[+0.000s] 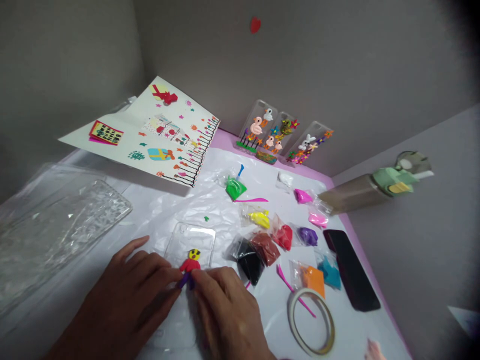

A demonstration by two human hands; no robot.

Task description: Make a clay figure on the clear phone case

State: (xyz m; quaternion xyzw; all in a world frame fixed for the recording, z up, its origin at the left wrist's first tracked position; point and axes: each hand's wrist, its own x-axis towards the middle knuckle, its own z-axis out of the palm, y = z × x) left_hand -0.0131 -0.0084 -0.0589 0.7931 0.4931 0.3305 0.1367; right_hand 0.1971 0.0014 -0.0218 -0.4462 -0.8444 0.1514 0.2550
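A small clay figure (191, 266) with a yellow head, red top and purple legs lies on a clear phone case (202, 239). From the left, my left hand (140, 287) has its thumb and a bent finger closed at one purple leg, while another finger points out over the sheet. My right hand (230, 312) is closed at the figure's lower right side, its fingertips pressed to the other leg. The feet and much of the case's lower part are hidden behind my fingers. A tiny green clay bit (206, 218) is just above the case.
To the right lie bags of black (249, 262), brown (266, 246) and other coloured clay, a tape roll (291, 320), a pink modelling tool (285, 278) and a phone (352, 270). Decorated cases (256, 125) and a bottle (356, 193) stand behind. At left are a card (131, 125) and clear packaging (67, 235).
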